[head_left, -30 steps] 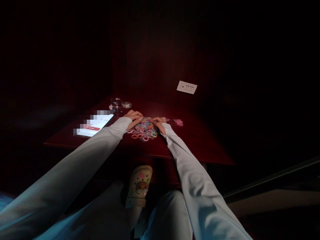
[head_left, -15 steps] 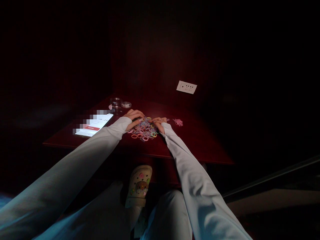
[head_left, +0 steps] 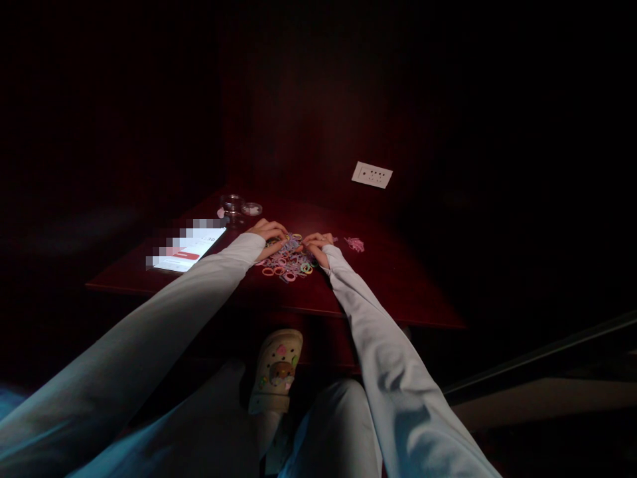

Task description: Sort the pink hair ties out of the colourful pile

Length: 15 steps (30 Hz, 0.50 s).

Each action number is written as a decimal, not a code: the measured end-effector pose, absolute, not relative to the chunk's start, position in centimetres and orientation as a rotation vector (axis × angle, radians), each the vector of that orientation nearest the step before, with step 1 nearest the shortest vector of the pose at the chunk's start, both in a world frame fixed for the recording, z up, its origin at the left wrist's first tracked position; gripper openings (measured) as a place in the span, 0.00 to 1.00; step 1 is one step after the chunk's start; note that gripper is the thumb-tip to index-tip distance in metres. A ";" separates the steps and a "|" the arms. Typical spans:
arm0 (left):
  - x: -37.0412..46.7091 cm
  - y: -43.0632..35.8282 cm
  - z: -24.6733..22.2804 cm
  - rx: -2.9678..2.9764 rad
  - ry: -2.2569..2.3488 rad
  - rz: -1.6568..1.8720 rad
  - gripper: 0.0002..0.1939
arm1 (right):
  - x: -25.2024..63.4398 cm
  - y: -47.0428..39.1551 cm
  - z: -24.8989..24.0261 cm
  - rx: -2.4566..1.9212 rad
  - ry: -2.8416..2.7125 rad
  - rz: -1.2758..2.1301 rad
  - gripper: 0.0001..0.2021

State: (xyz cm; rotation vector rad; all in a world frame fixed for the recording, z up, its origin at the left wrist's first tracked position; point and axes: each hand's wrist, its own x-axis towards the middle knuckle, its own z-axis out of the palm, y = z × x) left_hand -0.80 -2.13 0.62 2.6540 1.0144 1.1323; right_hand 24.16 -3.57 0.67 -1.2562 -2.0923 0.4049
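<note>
Dim | phone screen (head_left: 198, 247) glaring | tabletop (head_left: 383, 279) faintly lit | edges near-black | small detail soft

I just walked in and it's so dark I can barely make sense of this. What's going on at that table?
A person has both bare hands at a pile of small colored rings on a dark red table. The left hand is at the pile's left side, the right hand at its right. A small pink bunch lies apart, farther right. A lit phone and a clear jar are on the left.
</note>
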 end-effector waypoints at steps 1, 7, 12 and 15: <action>-0.8 -2.1 0.6 2.665 1.023 1.132 0.15 | 24.1 -3.5 0.6 -1.264 -2.106 0.417 0.16; -0.8 -2.3 0.9 2.686 1.021 1.125 0.07 | 24.0 -3.6 0.7 -1.267 -2.155 0.433 0.15; -0.9 -2.1 0.8 2.689 1.009 1.121 0.07 | 23.9 -4.0 1.0 -1.285 -2.077 0.449 0.15; -0.9 -2.0 0.6 2.694 1.000 1.119 0.10 | 23.9 -4.1 1.1 -1.279 -2.057 0.447 0.15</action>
